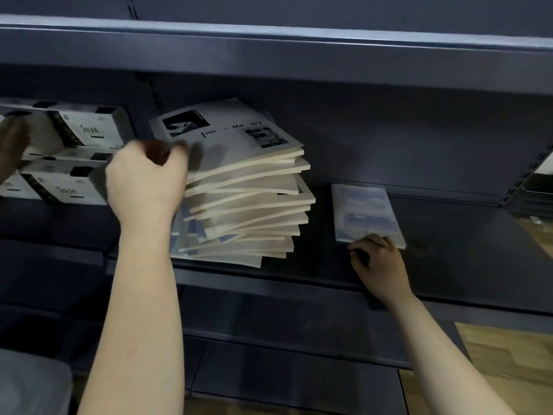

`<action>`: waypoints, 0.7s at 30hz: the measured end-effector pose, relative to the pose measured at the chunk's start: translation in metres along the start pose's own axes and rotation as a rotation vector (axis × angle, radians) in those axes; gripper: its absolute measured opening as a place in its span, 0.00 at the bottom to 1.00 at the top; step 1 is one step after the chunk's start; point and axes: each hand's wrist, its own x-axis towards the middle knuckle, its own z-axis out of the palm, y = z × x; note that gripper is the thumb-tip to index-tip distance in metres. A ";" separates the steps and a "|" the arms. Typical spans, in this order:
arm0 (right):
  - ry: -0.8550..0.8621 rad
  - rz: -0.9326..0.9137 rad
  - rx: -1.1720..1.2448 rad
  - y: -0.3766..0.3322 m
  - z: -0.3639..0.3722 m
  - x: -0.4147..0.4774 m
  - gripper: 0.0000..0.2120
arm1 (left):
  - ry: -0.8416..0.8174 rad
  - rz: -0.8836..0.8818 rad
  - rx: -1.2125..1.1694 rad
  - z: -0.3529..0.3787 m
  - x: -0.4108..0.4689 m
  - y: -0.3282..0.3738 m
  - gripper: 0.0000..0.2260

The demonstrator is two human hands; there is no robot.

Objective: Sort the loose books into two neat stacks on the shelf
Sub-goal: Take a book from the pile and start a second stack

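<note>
A tall, uneven pile of thin pale books stands on the dark shelf, its books fanned out at different angles. The top book is grey-white with black pictures. My left hand is blurred at the pile's left edge, fingers curled at the top book's near corner. To the right, a single blue-and-white book lies flat on the shelf. My right hand touches its near edge with bent fingers.
White boxes with dark print are stacked at the left of the same shelf, and another person's hand rests on them. Another shelf board hangs close above. Wooden floor shows at lower right.
</note>
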 end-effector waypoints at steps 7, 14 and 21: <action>0.005 0.004 0.000 -0.001 -0.001 -0.002 0.07 | -0.316 -0.222 -0.214 0.007 0.013 -0.007 0.22; 0.006 0.000 0.003 0.000 0.000 -0.002 0.07 | -0.248 -0.140 -0.161 0.004 0.014 0.004 0.19; 0.015 -0.010 0.012 -0.001 -0.001 -0.002 0.08 | -0.301 -0.216 -0.352 0.004 0.017 0.012 0.16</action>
